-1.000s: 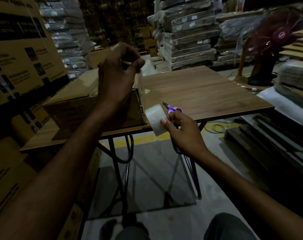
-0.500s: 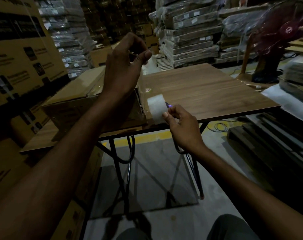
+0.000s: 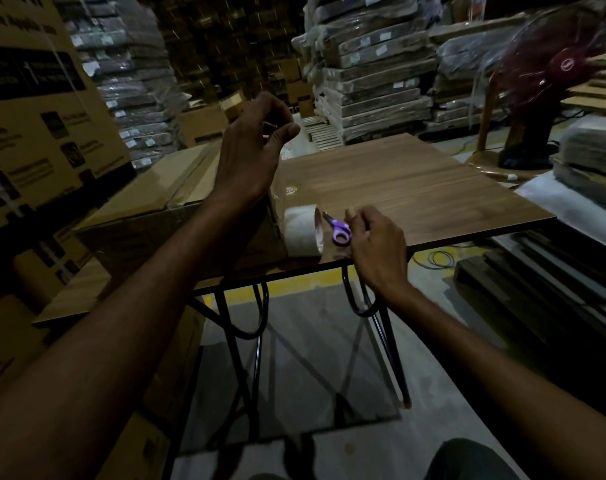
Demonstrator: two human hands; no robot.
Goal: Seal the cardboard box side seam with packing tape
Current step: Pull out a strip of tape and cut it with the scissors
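Entry, operator's own body: you are working bare-handed, left hand (image 3: 256, 150) and right hand (image 3: 377, 244) both uncovered. Your forearms (image 3: 176, 271) are showing bare all the way to the frame edges. You are wearing dark grey trousers; one knee (image 3: 467, 459) is showing at bottom right. Dim light is hiding fabric detail.

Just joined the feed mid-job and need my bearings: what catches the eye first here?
The left hand, raised above a corner of the cardboard box, pinches a clear tape strip stretched up from the tape roll standing at the near edge of the table. Just right of the roll, the right hand is at the purple scissors; whether it grips them is unclear.
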